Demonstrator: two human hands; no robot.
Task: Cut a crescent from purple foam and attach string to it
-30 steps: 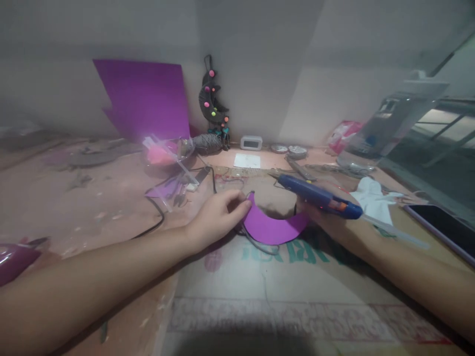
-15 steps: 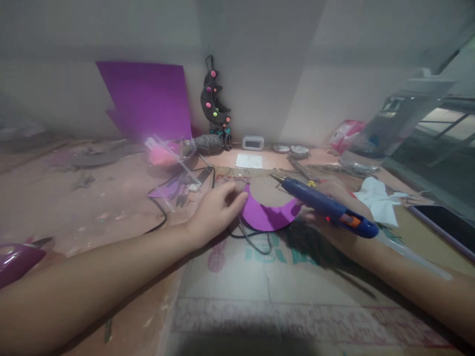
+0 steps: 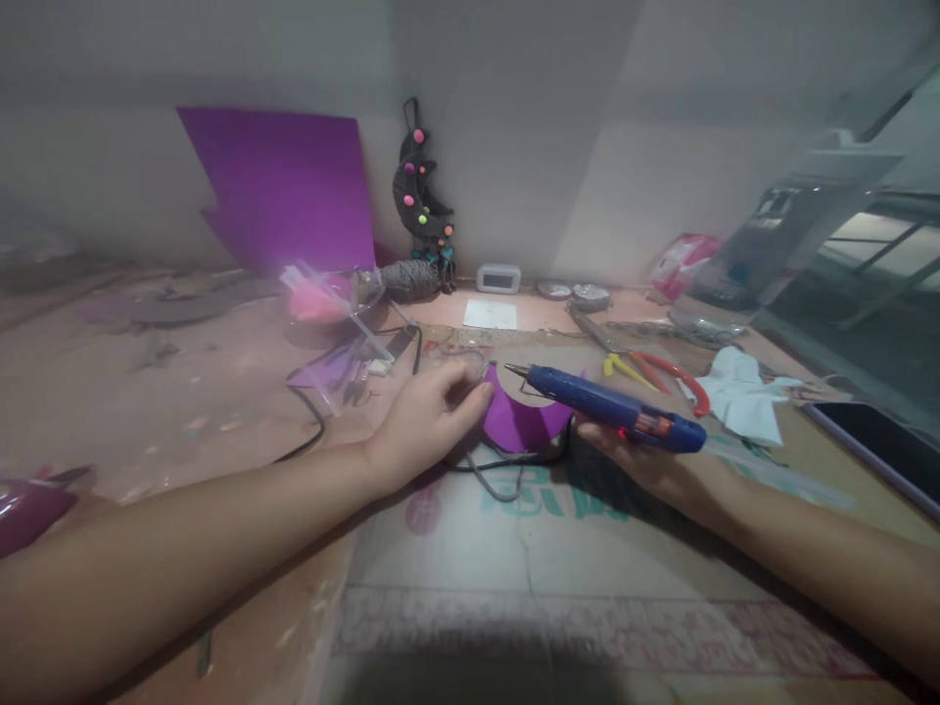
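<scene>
My left hand (image 3: 430,416) rests on the cardboard with its fingers curled, pinching the left tip of a purple crescent-shaped cutout (image 3: 521,421). My right hand (image 3: 632,460) grips a blue hot glue gun (image 3: 609,406), its nozzle pointing left just above the crescent's inner curve. A clear glue stick juts from the gun's rear. A black cord (image 3: 506,460) loops under the crescent.
A purple sheet (image 3: 283,186) leans on the back wall beside a dark crescent ornament (image 3: 420,201). Red-and-yellow pliers (image 3: 650,370), white cloth (image 3: 741,392) and a phone (image 3: 877,455) lie to the right. A plastic bag of bits (image 3: 327,304) sits at left. A small clock (image 3: 497,279) stands behind.
My right hand has swung the glue gun leftward, bringing the nozzle over the crescent and uncovering the pliers. My left hand has barely moved, still holding the crescent's tip.
</scene>
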